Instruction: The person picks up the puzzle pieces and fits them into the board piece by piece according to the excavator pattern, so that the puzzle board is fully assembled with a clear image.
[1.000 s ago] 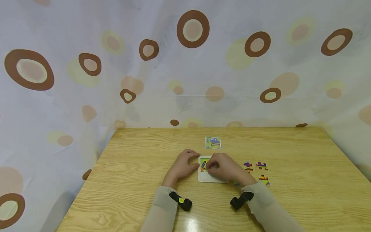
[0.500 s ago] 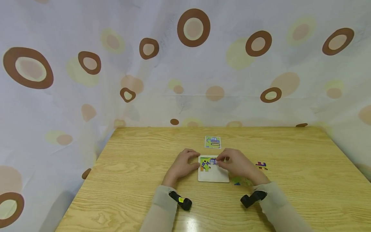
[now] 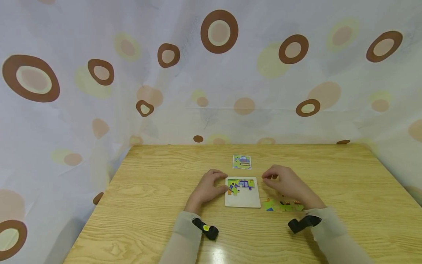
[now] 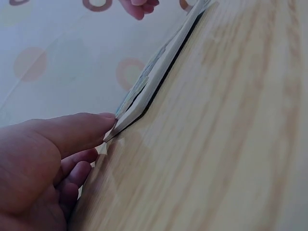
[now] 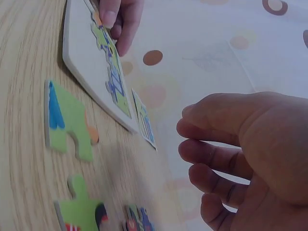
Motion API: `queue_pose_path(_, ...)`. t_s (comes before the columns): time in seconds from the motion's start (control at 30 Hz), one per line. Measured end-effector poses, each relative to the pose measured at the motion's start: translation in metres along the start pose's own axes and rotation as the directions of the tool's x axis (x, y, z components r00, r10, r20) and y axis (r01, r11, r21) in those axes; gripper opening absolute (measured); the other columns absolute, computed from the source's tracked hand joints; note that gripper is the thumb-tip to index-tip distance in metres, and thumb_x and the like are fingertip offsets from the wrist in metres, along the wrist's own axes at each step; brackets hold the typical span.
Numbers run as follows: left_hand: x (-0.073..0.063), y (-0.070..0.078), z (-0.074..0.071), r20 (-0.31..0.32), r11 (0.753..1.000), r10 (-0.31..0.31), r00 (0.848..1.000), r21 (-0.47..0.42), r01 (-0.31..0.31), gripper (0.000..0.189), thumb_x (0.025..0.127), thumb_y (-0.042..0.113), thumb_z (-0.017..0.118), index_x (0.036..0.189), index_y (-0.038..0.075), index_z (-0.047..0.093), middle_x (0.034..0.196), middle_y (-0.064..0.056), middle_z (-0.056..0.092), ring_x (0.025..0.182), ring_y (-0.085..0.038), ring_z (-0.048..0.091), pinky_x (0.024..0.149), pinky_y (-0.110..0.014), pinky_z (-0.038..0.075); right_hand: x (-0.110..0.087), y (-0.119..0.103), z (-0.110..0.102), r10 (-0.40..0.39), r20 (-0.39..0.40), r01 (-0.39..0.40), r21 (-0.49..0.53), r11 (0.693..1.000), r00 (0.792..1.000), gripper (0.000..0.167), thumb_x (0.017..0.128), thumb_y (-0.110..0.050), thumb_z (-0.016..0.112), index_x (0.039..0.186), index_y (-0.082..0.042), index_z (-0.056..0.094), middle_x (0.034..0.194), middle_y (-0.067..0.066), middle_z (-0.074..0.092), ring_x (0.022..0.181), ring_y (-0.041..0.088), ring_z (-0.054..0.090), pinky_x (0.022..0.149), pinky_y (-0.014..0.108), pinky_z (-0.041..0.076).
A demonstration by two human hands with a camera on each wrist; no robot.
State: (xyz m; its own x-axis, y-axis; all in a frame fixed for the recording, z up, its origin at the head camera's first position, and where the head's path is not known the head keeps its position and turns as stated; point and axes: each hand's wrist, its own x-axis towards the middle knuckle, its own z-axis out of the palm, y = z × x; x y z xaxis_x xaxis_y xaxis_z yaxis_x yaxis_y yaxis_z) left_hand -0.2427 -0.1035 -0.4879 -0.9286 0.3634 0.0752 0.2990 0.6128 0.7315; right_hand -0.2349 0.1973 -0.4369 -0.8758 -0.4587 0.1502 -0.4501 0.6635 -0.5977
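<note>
Beside the tray [image 3: 245, 200], the relaxed left hand [image 3: 208, 187] touches its edge; the loose right hand [image 3: 285, 180] hovers clear.

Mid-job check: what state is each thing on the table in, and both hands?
Puzzle board: flat, partly filled, near part bare
Placed pieces: in the board's far part
Loose pieces: on the table, right of the board
Picture card: face up, beyond the board
Left hand: touching the board's left edge
Right hand: above the table, holding nothing
</note>
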Motion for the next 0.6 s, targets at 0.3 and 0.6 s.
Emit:
queue_pose_path(0.3, 0.000, 0.001, 0.001, -0.002, 1.000, -0.010, 1.000, 0.004, 0.010, 0.043, 0.090, 0.024, 0.074, 0.130, 0.011, 0.064, 0.134, -0.006, 0.051, 0.128, -0.028, 0.045, 0.108, -0.045, 0.036, -0.010, 0.015, -0.010, 0.006, -0.028, -0.007, -0.020, 1.000, 1.000, 0.013, 0.094, -0.011, 0.067, 0.103, -0.005, 0.075, 0.094, -0.003, 0.065, 0.085, 0.015, 0.056, 0.071, 0.035, 0.050)
queue_pose_path(0.6, 0.000, 0.001, 0.001, -0.005, 1.000, -0.013, 1.000, 0.007, 0.013, 0.042, 0.090, 0.024, 0.074, 0.130, 0.012, 0.065, 0.134, -0.006, 0.051, 0.128, -0.028, 0.045, 0.108, -0.045, 0.036, -0.020, 0.031, -0.020, 0.029, -0.040, -0.031, -0.043, 0.999, 0.999, 0.013, 0.093, -0.010, 0.068, 0.104, -0.005, 0.074, 0.095, -0.003, 0.065, 0.086, 0.018, 0.056, 0.070, 0.036, 0.050)
